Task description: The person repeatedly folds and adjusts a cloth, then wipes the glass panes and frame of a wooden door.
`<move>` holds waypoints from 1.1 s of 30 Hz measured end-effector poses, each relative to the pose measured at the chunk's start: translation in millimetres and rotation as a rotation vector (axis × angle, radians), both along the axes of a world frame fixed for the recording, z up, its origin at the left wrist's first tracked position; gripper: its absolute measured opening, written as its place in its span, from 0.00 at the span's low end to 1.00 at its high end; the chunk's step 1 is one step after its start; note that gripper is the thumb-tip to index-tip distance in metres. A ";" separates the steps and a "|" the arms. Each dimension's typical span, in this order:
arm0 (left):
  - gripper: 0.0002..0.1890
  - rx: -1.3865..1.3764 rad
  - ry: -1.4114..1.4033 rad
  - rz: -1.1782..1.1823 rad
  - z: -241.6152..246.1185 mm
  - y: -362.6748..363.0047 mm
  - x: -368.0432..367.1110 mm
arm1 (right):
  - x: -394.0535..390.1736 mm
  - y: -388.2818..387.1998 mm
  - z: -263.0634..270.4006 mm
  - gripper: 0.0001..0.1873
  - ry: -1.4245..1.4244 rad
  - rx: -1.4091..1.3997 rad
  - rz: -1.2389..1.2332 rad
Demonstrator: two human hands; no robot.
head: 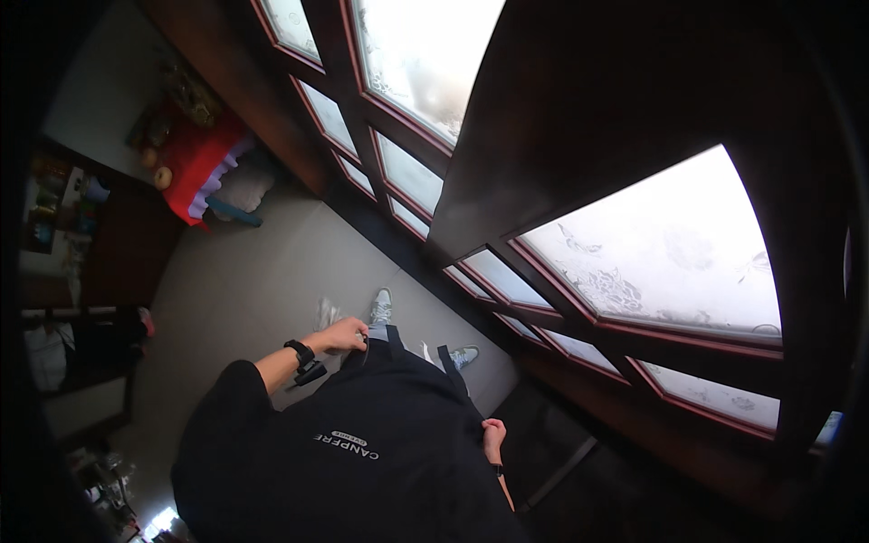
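At the left side of the black cloth (424,373) in front of my body, my left hand (346,335) pinches its edge. A black strap with a dark device (309,372) circles that wrist. My right hand (493,433) is closed on the cloth's right edge, with a dark band around the wrist. Two black strips stick out at the cloth's far side, the left strip (394,343) and the right strip (450,365). Beyond the cloth, my left shoe (381,307) and right shoe (464,356) stand on the floor. My black shirt (305,468) bears writing.
Dark wooden doors with frosted glass panes (665,251) rise ahead and to the right. At the upper left stands a table with a red cloth (197,159) and round items. A dark wooden cabinet (132,237) is at the left. Whitish translucent material (327,312) shows near my left hand.
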State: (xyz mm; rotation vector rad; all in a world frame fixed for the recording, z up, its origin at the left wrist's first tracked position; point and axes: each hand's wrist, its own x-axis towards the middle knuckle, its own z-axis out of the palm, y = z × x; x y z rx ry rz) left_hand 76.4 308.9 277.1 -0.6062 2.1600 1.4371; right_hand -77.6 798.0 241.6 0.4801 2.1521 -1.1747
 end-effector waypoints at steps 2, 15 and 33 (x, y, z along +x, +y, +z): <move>0.10 0.367 -0.126 0.219 5.9 -9.1 9.0 | 9.8 -16.0 6.0 0.03 0.019 -0.055 -0.032; 0.28 -0.336 -0.246 0.360 21.6 6.7 51.9 | 33.5 23.5 85.1 0.23 -0.699 -0.453 -0.241; 0.07 0.645 -0.570 0.709 86.2 79.4 105.2 | 12.1 17.8 95.2 0.20 -0.448 -0.303 -0.018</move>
